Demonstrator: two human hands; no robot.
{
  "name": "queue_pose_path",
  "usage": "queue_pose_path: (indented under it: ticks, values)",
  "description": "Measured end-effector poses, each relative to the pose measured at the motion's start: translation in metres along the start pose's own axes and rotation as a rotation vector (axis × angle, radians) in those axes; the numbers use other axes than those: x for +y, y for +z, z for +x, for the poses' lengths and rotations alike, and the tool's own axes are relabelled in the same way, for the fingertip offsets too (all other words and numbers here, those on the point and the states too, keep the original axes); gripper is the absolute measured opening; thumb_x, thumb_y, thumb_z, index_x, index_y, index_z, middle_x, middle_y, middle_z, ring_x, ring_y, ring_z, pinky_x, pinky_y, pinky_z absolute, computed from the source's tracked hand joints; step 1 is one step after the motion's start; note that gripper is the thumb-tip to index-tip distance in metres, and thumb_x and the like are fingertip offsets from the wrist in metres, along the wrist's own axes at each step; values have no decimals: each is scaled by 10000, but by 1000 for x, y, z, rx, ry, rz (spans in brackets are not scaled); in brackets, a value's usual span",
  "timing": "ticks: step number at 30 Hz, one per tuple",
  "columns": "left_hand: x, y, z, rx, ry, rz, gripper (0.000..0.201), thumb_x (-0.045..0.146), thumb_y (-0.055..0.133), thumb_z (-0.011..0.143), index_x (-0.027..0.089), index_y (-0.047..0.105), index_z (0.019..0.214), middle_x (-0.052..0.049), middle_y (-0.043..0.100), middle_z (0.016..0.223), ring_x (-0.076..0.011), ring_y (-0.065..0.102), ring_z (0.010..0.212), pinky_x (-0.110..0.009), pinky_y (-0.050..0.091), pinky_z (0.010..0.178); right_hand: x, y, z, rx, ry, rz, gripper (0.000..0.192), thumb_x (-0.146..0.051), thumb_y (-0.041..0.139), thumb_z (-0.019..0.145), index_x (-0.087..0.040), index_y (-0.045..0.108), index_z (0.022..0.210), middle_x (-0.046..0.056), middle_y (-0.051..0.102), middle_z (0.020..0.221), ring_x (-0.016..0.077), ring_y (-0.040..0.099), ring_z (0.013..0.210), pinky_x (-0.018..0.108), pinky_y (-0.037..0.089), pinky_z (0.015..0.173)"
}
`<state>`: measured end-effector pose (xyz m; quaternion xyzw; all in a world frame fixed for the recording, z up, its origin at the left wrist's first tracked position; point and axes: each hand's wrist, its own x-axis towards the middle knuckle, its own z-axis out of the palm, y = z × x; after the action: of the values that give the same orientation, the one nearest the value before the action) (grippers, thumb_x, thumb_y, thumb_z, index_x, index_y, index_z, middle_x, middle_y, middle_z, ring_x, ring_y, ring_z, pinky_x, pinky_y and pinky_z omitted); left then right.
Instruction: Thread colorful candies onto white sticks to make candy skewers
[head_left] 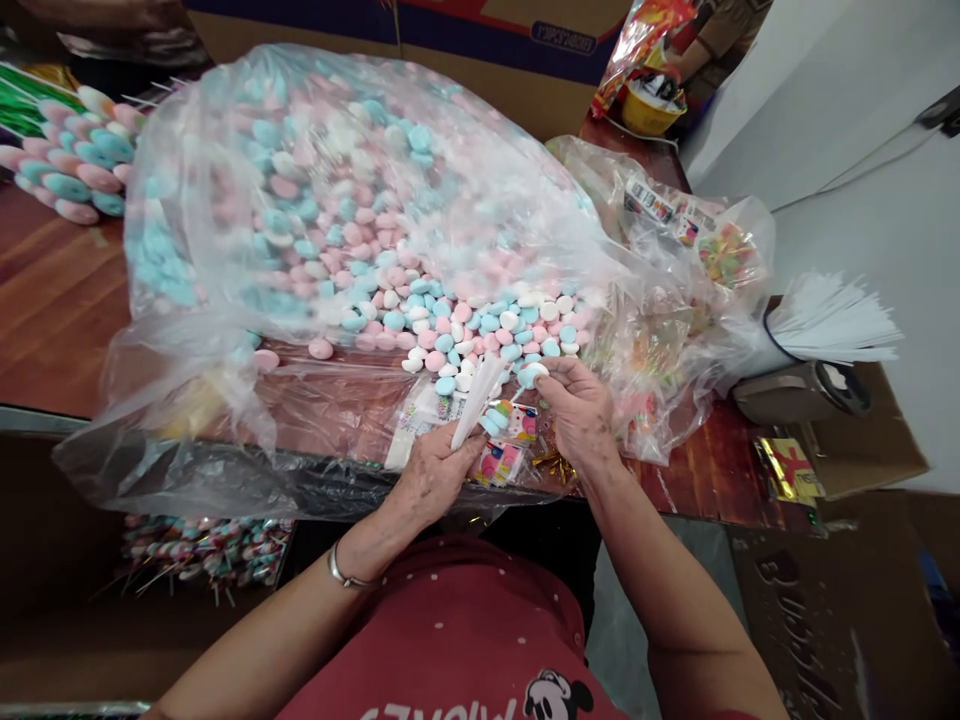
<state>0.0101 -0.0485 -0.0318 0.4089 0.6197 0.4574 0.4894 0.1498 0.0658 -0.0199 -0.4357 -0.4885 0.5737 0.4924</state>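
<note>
My left hand (437,472) is closed around a bundle of thin white sticks (480,392), which fan upward. Light blue rounded pieces (493,421) show close beside its fingertips; whether they are on sticks held there, I cannot tell. Between the thumb and fingers of my right hand (579,412) is a pale blue and white rounded candy piece (533,375), with a thin white stick under it. Pink, blue and white candy pieces (450,335) spill from the mouth of a large clear plastic bag (480,225) just beyond both hands. Small printed packets (499,462) lie beneath the hands.
Finished-looking candy sticks (82,155) are stacked at the far left. A holder of white strips (832,320) and a grey jug-like container (799,390) stand at right. A cardboard box (210,600) with candy sticks sits below the table's left edge. Other people are partly visible behind.
</note>
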Motion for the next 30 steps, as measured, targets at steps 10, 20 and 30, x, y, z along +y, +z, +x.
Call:
queue_pose_path:
  ticks: [10, 20, 30]
  values:
    - [-1, 2, 0, 38, 9, 20, 303, 379, 510, 794, 197, 465, 556, 27, 426, 526, -134, 378, 543, -248, 289, 517, 6, -11, -10, -148, -204, -313, 194, -298, 656, 815, -225, 709, 986, 0, 742, 917, 146, 690, 842, 313, 570, 821]
    - [-2, 6, -2, 93, 28, 19, 295, 385, 500, 824, 197, 483, 597, 42, 408, 527, -124, 361, 524, -246, 278, 501, 14, -5, -16, -119, -378, -466, 161, -280, 614, 850, -236, 691, 985, 5, 739, 896, 144, 693, 789, 285, 566, 763]
    - [-4, 6, -7, 72, 62, 3, 317, 386, 502, 831, 195, 467, 580, 41, 402, 522, -113, 344, 508, -236, 285, 488, 14, -4, -11, 18, -170, -126, 198, -406, 593, 874, -216, 630, 918, 10, 727, 844, 165, 699, 775, 335, 591, 736]
